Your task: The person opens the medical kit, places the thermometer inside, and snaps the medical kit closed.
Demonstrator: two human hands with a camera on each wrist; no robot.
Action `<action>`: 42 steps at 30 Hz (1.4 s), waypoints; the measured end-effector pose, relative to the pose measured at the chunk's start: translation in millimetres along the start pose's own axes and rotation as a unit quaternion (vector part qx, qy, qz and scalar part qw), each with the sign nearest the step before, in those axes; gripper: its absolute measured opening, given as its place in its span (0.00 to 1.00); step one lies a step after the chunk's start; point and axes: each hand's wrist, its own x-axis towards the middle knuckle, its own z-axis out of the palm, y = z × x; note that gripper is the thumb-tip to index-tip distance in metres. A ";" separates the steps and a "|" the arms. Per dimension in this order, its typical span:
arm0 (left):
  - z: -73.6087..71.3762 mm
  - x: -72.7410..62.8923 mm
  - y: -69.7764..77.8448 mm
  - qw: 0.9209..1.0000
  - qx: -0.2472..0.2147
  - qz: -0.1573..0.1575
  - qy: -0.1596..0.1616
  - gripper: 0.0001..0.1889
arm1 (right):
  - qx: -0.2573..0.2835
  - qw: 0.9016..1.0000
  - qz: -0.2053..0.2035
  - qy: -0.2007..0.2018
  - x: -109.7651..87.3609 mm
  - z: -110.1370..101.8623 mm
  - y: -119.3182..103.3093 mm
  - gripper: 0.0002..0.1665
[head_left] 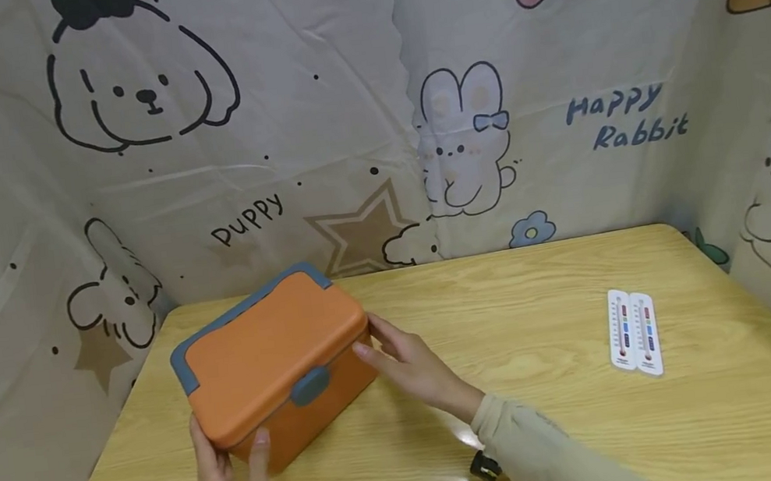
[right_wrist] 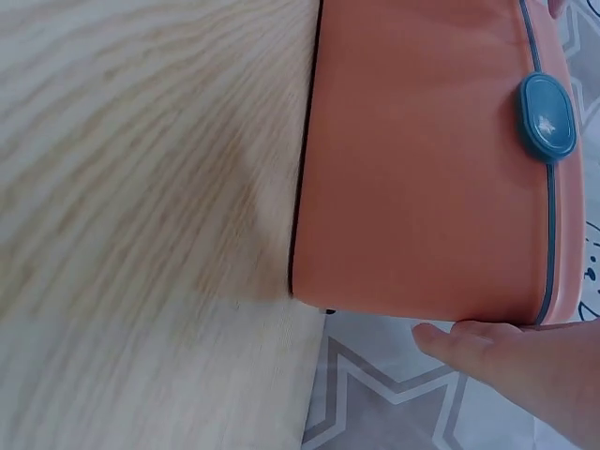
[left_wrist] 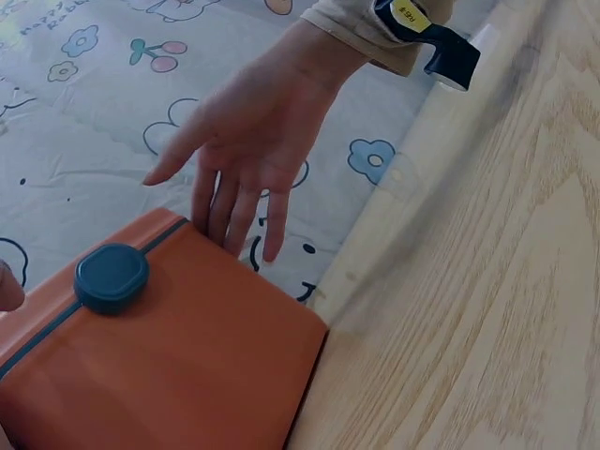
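Note:
An orange box (head_left: 277, 346) with a blue-grey handle and a blue-grey front latch (head_left: 311, 385) stands at an angle on the table's left part, its lid down. My left hand (head_left: 233, 480) is at the box's near left corner, thumb by the front face and fingers along the left end. At the other end is my right hand (head_left: 412, 363), fingers straight beside the end wall and thumb near the front corner. In the left wrist view the right hand (left_wrist: 262, 141) reaches down with extended fingers. The right wrist view shows my right hand (right_wrist: 525, 366) at the box's end.
Two white thermometer cards (head_left: 633, 332) lie side by side on the right of the wood-grain table (head_left: 507, 322). Patterned cloth (head_left: 331, 121) with cartoon animals hangs behind and at both sides. A black strap device (head_left: 484, 467) sits by the right sleeve.

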 end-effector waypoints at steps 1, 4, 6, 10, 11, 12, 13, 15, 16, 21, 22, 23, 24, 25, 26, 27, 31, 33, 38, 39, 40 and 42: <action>-0.6 0.1 -1.0 1.000 -0.004 0.007 0.005 0.43 | -0.009 1.000 -0.004 0.003 -0.6 0.9 -0.2 0.34; -0.9 0.2 -3.1 1.000 0.002 0.015 0.005 0.43 | -0.036 0.999 -0.001 0.019 -5.2 1.3 -1.7 0.34; 0.4 0.1 -3.3 1.000 0.005 0.012 -0.009 0.43 | -0.048 0.998 0.006 0.030 -9.7 -0.3 -3.3 0.34; 4.1 -0.1 -0.7 0.999 0.014 0.002 -0.047 0.44 | -0.061 0.997 0.015 0.047 -20.0 -6.5 -6.8 0.35; 5.5 0.3 0.1 0.998 0.012 0.003 -0.055 0.44 | -0.061 0.997 0.015 0.050 -22.8 -8.5 -7.4 0.35; 6.7 0.4 1.2 0.998 0.012 0.003 -0.063 0.44 | -0.061 0.997 0.014 0.054 -26.1 -10.7 -8.2 0.34; 8.1 0.5 2.2 0.997 0.009 0.006 -0.070 0.43 | -0.062 0.996 0.013 0.059 -29.7 -13.0 -8.6 0.34; 11.2 0.5 4.3 0.996 0.004 0.009 -0.086 0.41 | -0.067 0.995 0.010 0.071 -37.4 -17.3 -9.5 0.32; 12.6 0.3 5.2 0.996 0.000 0.013 -0.093 0.40 | -0.070 0.994 0.008 0.077 -41.2 -19.3 -10.0 0.32; 19.8 -0.6 7.7 0.992 -0.014 0.037 -0.116 0.41 | -0.087 0.991 0.011 0.102 -56.2 -26.0 -14.1 0.31; 21.3 -0.6 8.0 0.992 -0.014 0.044 -0.119 0.41 | -0.087 0.990 0.015 0.106 -58.3 -26.9 -15.2 0.31; 23.0 -0.5 8.2 0.991 -0.016 0.050 -0.122 0.42 | -0.087 0.990 0.019 0.110 -60.5 -27.9 -16.5 0.31; 24.5 -0.4 8.4 0.990 -0.017 0.055 -0.125 0.43 | -0.088 0.989 0.023 0.114 -62.7 -29.0 -17.8 0.31; 26.1 0.0 8.6 0.989 -0.018 0.060 -0.130 0.44 | -0.089 0.989 0.026 0.119 -64.9 -30.2 -19.0 0.31; 27.9 0.3 8.8 0.989 -0.022 0.067 -0.133 0.44 | -0.090 0.988 0.028 0.123 -67.2 -31.4 -19.8 0.31; 29.7 0.8 9.1 0.988 -0.026 0.072 -0.138 0.45 | -0.094 0.987 0.030 0.128 -69.5 -32.7 -20.3 0.31; 35.1 1.9 10.8 0.984 -0.039 0.087 -0.152 0.46 | -0.100 0.983 0.034 0.148 -77.8 -36.6 -21.2 0.31; 36.5 0.8 11.4 0.983 -0.033 0.087 -0.156 0.47 | -0.098 0.982 0.034 0.156 -81.0 -37.6 -21.0 0.31; 40.4 -3.1 11.9 0.982 -0.023 0.092 -0.163 0.50 | -0.093 0.981 0.037 0.168 -87.8 -40.0 -23.2 0.30; 41.3 -3.4 12.1 0.981 -0.026 0.095 -0.166 0.51 | -0.093 0.980 0.038 0.170 -89.3 -40.6 -23.8 0.29; 41.8 -3.8 12.6 0.980 -0.027 0.096 -0.169 0.50 | -0.091 0.980 0.040 0.173 -90.7 -41.1 -24.7 0.29; 42.3 -3.7 13.7 0.979 -0.024 0.098 -0.179 0.50 | -0.088 0.979 0.042 0.179 -93.5 -41.9 -26.0 0.28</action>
